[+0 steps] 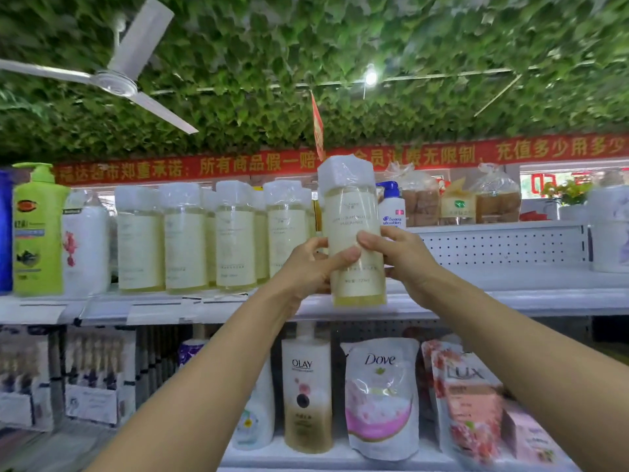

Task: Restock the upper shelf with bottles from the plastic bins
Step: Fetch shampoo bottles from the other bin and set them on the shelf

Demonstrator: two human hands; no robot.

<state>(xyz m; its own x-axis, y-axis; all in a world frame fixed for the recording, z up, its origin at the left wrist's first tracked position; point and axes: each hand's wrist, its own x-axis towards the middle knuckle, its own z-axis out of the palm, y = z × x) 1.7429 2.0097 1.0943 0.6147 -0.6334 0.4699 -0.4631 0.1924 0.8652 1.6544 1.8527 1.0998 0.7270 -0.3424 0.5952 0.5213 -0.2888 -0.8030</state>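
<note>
Both forearms are stretched up toward the shelving, and the left hand is curled round the left side of a pale yellow bottle, thumb laid across its label. On the other side, the right hand is wrapped round the same bottle, fingertips pressed on the label. One bottle is held upright, its base level with the front lip of the upper shelf, just right of the matching row. Placement appears to be the step in hand. It would best be done with the base lifted clear of the lip, slid back beside the row, label outward. Four matching bottles are counted in front; more are glimpsed behind, number uncertain. No plastic bins can be seen.
</note>
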